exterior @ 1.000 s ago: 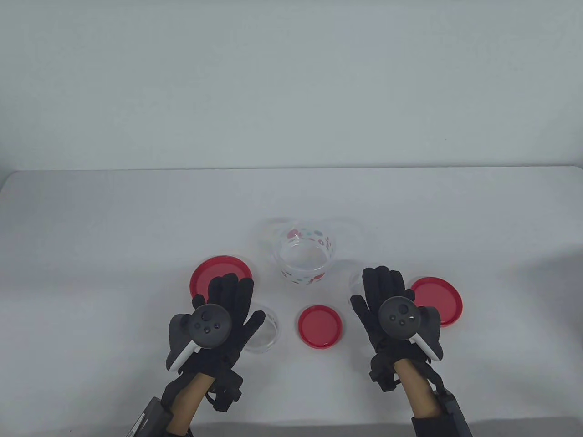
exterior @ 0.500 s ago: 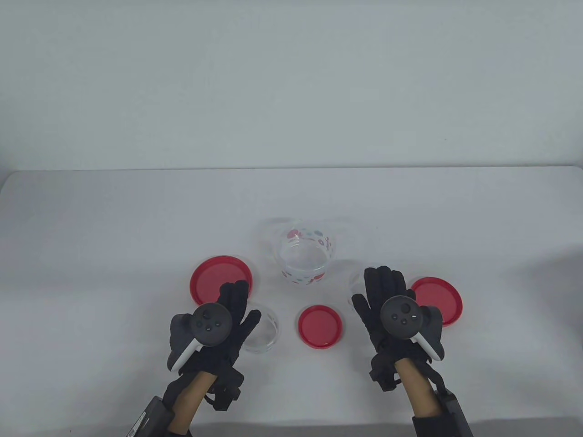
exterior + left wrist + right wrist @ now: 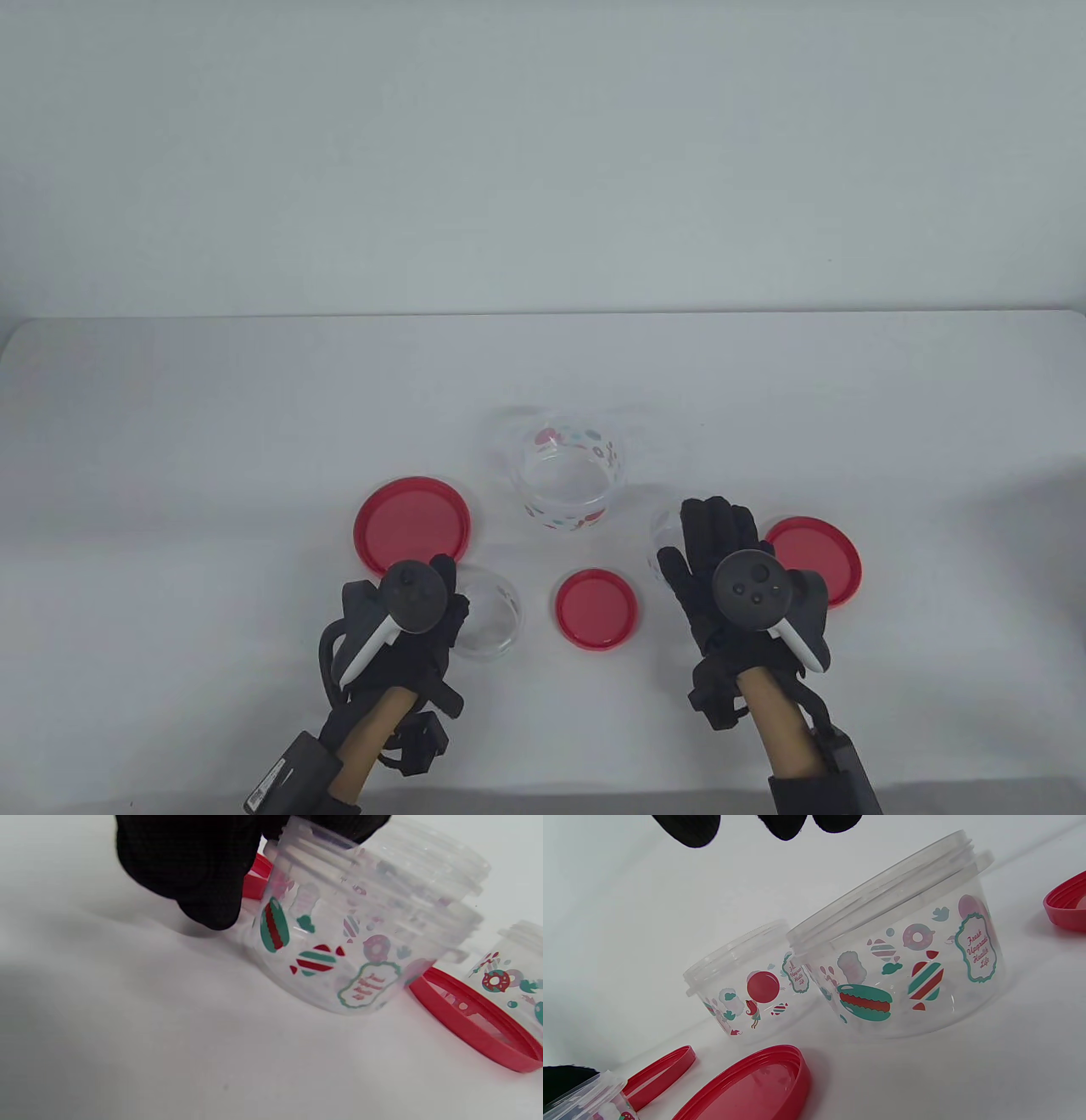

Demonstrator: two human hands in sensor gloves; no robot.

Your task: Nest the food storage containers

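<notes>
1. We had a white table (image 3: 254, 407), lids off and scattered so the tubs could stack.
2. Our left hand (image 3: 407, 628) curled around the small tub (image 3: 492, 615), fingers (image 3: 203, 878) at its rim, probably to lift it.
3. Right hand (image 3: 730, 569) hovered flat, fingers spread, holding nothing, over the mid tub (image 3: 908, 955).
4. Big tub (image 3: 570, 480) sat further back, centre.

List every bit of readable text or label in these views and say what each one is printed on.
"Fresh Upgrade Health Life", roughly, in red script inside a green frame on the nearer clear container; the small cursive makes the exact words uncertain.
The same framed label on the farther clear container: too small to read.
Framed label on the container at the left hand: blurred, unreadable.
White sticker on the left forearm device: too small to read.
</notes>
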